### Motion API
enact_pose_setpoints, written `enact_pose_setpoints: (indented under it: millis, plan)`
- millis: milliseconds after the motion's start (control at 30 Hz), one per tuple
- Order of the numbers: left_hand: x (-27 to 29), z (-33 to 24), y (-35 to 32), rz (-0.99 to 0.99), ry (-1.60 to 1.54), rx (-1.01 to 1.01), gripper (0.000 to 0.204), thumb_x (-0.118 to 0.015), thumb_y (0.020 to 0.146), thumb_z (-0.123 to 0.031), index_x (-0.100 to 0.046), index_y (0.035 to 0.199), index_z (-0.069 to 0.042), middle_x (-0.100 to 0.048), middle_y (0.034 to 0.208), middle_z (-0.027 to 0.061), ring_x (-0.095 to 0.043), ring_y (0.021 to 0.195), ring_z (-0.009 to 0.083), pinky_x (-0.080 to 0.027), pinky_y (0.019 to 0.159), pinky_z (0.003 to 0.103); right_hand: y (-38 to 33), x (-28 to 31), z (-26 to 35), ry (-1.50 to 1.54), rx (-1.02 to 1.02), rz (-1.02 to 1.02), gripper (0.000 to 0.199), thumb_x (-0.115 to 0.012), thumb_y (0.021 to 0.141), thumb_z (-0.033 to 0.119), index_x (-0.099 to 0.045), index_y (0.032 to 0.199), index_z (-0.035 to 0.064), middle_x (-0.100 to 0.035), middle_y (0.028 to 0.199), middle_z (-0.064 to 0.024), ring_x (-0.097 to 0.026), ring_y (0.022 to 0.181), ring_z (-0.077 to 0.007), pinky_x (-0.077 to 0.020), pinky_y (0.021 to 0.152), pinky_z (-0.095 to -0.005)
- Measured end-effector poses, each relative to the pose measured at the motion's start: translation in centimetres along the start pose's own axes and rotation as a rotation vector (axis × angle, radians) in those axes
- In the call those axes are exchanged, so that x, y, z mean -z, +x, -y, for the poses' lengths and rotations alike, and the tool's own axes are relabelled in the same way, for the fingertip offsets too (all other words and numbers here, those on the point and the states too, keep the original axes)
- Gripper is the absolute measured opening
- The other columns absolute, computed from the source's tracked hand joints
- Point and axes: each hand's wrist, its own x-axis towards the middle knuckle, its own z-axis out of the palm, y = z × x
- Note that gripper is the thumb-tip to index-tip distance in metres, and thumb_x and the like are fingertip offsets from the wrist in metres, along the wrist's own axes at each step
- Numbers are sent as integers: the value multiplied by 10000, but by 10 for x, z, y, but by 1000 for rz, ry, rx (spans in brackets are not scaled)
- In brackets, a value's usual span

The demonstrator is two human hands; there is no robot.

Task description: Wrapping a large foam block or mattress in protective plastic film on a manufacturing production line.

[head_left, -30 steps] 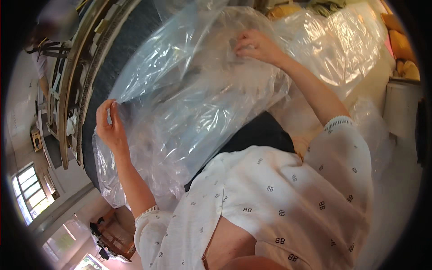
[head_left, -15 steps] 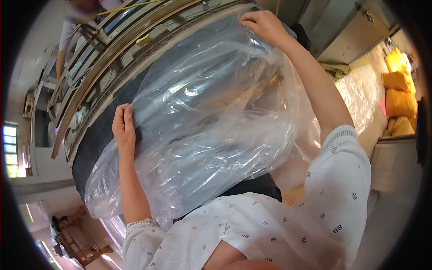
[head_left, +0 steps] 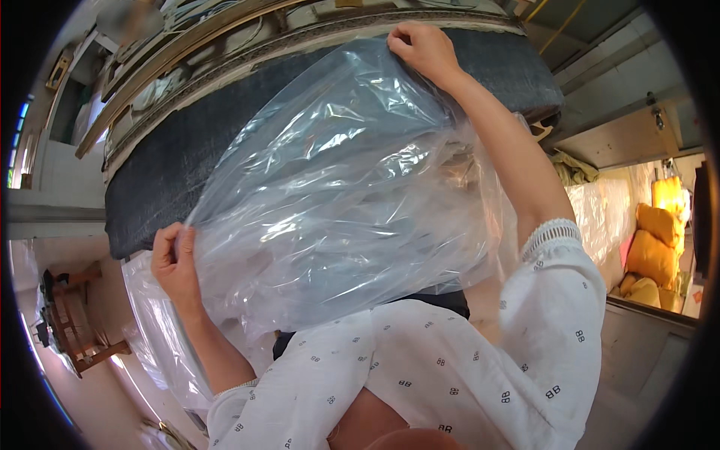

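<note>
Left fingers (head_left: pixel 163 244) have drawn back, plastic sheet (head_left: pixel 330 202) slanting lengthwise up rightward.

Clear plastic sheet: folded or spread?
Spread, but wrinkled: the clear plastic sheet fans out between the left hand and the right hand, over part of the dark surface. Cannot tell if it's doubled.

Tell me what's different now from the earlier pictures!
The right hand went farther out from the body. Its fingers were apart at first; now its grip pinches the far edge of the plastic. The left hand sits lower in the view, and the view has turned, showing more black table. The left hand still holds the plastic, which still spreads over the table.
</note>
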Motion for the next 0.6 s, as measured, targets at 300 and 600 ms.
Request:
enact_pose_setpoints:
  millis: [300, 600]
  plan:
    - [73, 32, -26, -295, 48, -21, 41, -586, 816, -18, -614, 845, -12, -548, 747, -7, -463, 675, 59, -390, 620, 183, -15, -41, 78, 103, 176, 108, 201, -607, 749, 268, -618, 801, 74, -600, 736, -59, -590, 687, -222, -456, 626, -318]
    - [64, 33, -96, -70, 325, -155, 105, -650, 710, 24, -631, 810, -4, -501, 695, 27, -415, 585, 113, -321, 527, 210, 9, -59, 78, 48, -38, 131, 212, -644, 720, 298, -661, 843, 126, -620, 709, -36, -597, 711, -192, -447, 648, -322]
